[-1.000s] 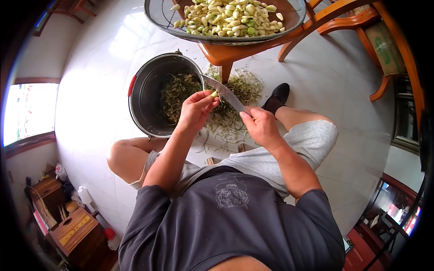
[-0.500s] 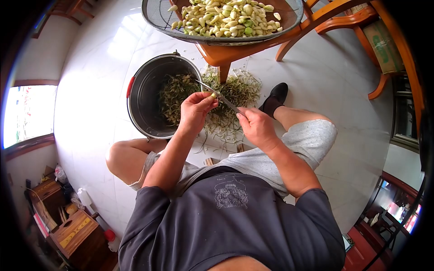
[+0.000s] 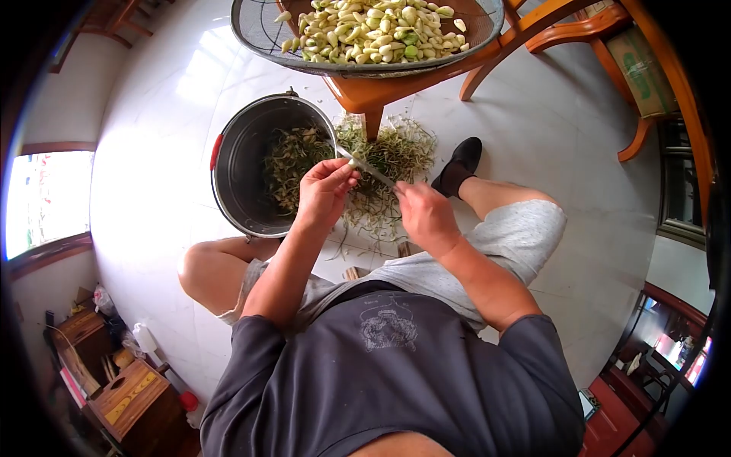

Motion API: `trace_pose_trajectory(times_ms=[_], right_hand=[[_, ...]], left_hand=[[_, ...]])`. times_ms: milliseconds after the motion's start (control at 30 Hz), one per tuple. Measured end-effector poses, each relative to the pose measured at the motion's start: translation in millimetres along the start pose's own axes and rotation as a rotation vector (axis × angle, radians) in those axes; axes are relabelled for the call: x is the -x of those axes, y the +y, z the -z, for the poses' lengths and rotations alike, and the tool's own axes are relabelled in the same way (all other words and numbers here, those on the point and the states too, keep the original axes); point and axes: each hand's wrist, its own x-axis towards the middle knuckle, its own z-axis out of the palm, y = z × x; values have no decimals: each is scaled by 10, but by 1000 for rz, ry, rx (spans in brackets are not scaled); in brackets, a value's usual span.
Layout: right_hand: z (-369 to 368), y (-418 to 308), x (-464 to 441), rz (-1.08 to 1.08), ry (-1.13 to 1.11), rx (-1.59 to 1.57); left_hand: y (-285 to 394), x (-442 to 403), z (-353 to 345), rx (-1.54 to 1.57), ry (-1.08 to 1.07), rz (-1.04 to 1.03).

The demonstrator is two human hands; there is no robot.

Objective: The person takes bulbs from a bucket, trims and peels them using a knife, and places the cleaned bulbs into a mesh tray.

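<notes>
My left hand [image 3: 321,189] is closed, pinching a small pale bulb [image 3: 353,162] between thumb and fingertips. My right hand [image 3: 426,217], slightly blurred, is wrapped round the handle end of a thin knife [image 3: 378,175]. The narrow metal blade slants up and left, passing against or right beside the bulb; exact contact is hard to make out. Both hands are above a heap of green-brown trimmings [image 3: 396,152] on the floor. Just beyond my left hand, a metal bucket [image 3: 237,164] with a red grip on its handle holds more trimmings.
A mesh basket [image 3: 266,47] full of peeled pale bulbs [image 3: 373,34] rests on a wooden chair [image 3: 365,93] at the top. Another chair and a cardboard box [image 3: 641,72] stand at upper right. My shoe [image 3: 466,156] is beside the heap. Wooden boxes [image 3: 133,396] are at lower left.
Both hands have shifted slightly left with the knife and bulb. The blade now lies lower along the bulb. The whole view has also moved a little.
</notes>
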Motion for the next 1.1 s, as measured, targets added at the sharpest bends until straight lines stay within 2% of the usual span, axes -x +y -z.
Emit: trace_pose_trajectory(times_ms=[67, 200, 267, 333, 433, 533, 567, 600, 700, 767, 833, 900, 1000, 1100], right_hand=[[-33, 238, -8, -216, -216, 75], [113, 301, -8, -291, -257, 59], [131, 279, -26, -299, -260, 38], [160, 225, -61, -295, -266, 0], [151, 209, -75, -260, -256, -46], [171, 193, -69, -250, -283, -105], [174, 194, -74, -252, -281, -97], [178, 198, -73, -256, -279, -90], [197, 229, -76, -274, -269, -71], [206, 246, -76, -285, -259, -63], [217, 248, -79, -288, -252, -56], [224, 264, -70, -286, -264, -84], [239, 190, -90, -292, -317, -72], [196, 169, -132, -300, -371, -60]], left_hand=[[67, 10, -24, -14, -38, -8], [261, 17, -47, -35, -195, -70], [422, 20, -124, -63, -235, -72], [697, 41, -391, -161, -185, -98], [1127, -109, -848, -291, -231, -252], [1449, -531, -1288, -294, -347, -380], [1556, -696, -1380, -398, -477, -427], [1615, -857, -1442, -485, -461, -409], [1765, -706, -1411, -611, -294, -527], [1852, -717, -1003, -676, -225, -570], [1877, -588, -555, -725, -32, -328], [1767, -731, 144, -848, -35, -85], [1349, -956, 917, -1085, 154, 168], [793, -1372, 1663, -1165, 316, 85]])
